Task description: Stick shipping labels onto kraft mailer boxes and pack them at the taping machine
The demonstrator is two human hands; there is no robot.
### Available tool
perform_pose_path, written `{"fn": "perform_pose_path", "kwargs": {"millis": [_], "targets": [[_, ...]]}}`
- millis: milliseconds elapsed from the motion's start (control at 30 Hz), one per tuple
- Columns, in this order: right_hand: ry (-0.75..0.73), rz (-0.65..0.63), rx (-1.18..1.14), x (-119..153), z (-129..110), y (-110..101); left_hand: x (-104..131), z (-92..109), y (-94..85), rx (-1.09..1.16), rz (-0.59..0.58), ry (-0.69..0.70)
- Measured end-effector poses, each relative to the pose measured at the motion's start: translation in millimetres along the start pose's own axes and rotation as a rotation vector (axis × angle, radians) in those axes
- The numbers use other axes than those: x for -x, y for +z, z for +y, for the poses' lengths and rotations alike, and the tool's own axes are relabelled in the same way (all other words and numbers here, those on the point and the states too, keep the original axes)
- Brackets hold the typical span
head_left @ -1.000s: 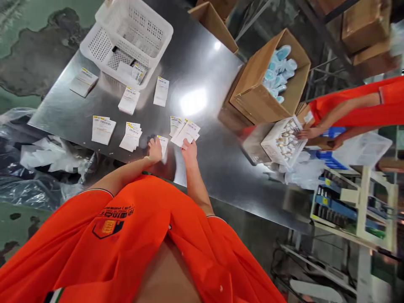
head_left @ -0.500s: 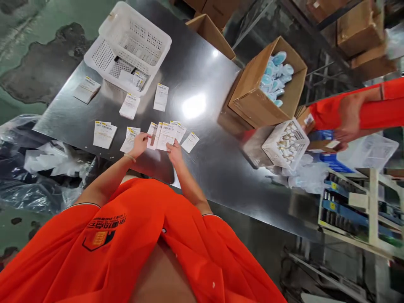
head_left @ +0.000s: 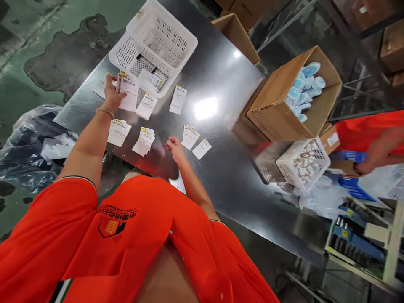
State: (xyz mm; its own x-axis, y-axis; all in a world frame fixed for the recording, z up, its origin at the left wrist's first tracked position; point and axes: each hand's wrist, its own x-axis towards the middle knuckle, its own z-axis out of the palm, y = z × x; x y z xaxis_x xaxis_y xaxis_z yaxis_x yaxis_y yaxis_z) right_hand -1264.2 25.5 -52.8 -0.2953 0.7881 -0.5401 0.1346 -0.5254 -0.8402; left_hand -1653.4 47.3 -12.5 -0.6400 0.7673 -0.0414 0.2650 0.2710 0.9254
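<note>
My left hand [head_left: 113,93] is closed on a fanned bundle of printed slips [head_left: 128,93], held over the table's left part beside the white baskets. Partly behind that hand lies another slip stack [head_left: 99,89]. My right hand [head_left: 174,147] hovers above the metal table, fingers curled; whether anything is between them is too small to tell. Left of it lies a small fanned stack [head_left: 144,142], and to its right are overlapping slips [head_left: 190,137] and a separate slip [head_left: 202,149]. More stacks rest at the front left [head_left: 119,133] and near the baskets [head_left: 147,106].
Nested white perforated baskets [head_left: 189,38] stand on the metal table [head_left: 221,176]. To the right are a cardboard box [head_left: 277,99] of blue-and-white items and a white basket [head_left: 284,168] of small pieces. Another person's hand [head_left: 368,164] is beyond them.
My left hand has moved up and left with a bundle of slips, away from the right hand. My right hand has let go of the slips. The view has shifted.
</note>
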Motion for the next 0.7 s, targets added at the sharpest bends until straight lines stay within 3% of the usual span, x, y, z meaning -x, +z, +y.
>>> {"fn": "perform_pose_path", "kwargs": {"millis": [67, 167, 267, 333, 400, 500, 600, 700], "targets": [[0.082, 0.012, 0.042, 16, 15, -12, -16, 11, -15.4, -0.152, 0.024, -0.146], [0.159, 0.038, 0.130, 37, 40, -17, -2, 26, -12.9, -0.353, 0.047, -0.105], [0.176, 0.042, 0.222, 49, 57, -16, 58, 28, 19.3, -0.408, -0.061, -0.064], [0.165, 0.040, 0.266, 50, 61, -17, 113, 22, 49.0, -0.413, -0.129, -0.133], [0.148, 0.049, 0.287, 48, 60, -18, 166, 12, 76.9, -0.477, -0.177, -0.316], [0.123, 0.050, 0.288, 44, 56, -17, 213, 3, 104.8, -0.597, -0.143, -0.341], [0.102, 0.033, 0.288, 40, 52, -11, 215, 0, 111.1, -0.592, -0.141, -0.409], [0.110, 0.013, 0.290, 40, 52, -4, 200, 0, 105.0, -0.500, -0.237, -0.431]]}}
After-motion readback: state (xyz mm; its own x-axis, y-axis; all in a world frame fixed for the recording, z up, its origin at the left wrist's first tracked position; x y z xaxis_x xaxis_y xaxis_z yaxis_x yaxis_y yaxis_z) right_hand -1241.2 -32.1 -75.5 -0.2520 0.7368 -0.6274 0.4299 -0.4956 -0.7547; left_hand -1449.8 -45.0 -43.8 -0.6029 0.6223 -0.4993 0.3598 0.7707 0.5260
